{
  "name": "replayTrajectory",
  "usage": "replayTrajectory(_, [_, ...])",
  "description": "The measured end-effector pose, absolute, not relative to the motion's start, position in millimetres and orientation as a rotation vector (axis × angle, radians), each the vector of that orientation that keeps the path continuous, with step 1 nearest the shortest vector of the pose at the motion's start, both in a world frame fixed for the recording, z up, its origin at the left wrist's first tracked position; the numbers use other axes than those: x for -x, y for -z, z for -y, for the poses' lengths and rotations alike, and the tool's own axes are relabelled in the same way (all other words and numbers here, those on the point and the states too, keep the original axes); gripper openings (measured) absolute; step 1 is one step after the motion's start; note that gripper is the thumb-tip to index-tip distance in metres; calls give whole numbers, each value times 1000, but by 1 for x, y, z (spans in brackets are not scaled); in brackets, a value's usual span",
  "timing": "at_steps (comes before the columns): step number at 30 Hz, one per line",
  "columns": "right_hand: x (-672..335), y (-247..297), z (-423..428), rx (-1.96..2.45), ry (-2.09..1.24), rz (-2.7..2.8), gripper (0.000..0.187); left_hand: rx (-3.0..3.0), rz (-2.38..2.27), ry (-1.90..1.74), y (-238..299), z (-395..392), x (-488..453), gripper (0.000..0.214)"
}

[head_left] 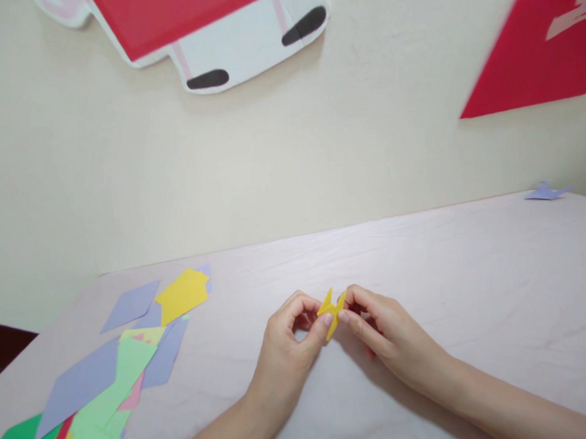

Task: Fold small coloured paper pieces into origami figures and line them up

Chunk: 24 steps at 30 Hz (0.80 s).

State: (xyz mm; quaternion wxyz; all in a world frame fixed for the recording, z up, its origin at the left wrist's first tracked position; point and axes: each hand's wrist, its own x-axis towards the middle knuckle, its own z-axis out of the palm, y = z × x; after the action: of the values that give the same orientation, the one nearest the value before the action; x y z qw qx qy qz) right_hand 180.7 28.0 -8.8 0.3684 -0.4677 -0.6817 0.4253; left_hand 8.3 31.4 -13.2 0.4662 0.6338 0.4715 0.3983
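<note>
Yellow folded paper (334,309) is pinched by both nearly closed hands (285,334) (390,329).

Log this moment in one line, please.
left hand: pinching folded yellow paper | right hand: holding its right edge | left of hands: loose coloured paper sheets | far right: folded lavender paper

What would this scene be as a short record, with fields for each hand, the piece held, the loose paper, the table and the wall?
Left hand: pinching the folded yellow paper
Right hand: thumb and forefinger on its other side
Piece held: two points up, one down
Loose paper: overlapping sheets left of the hands; purple, green, yellow, pink
Table: pale, wrinkled covering; folded purple paper near its far right corner
Wall: red-and-white cutout; red panel, partly out of frame
</note>
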Motion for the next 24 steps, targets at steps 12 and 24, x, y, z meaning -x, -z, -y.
replayTrajectory(12, [-179,5,-27,1165,-1200,1647,26,-1518,-1132,-1042,16,-28,-9,16])
replayTrajectory(24, [-180,9,-29,991,-1372,1429,31,-1595,-1110,-892,13,-26,-11,22])
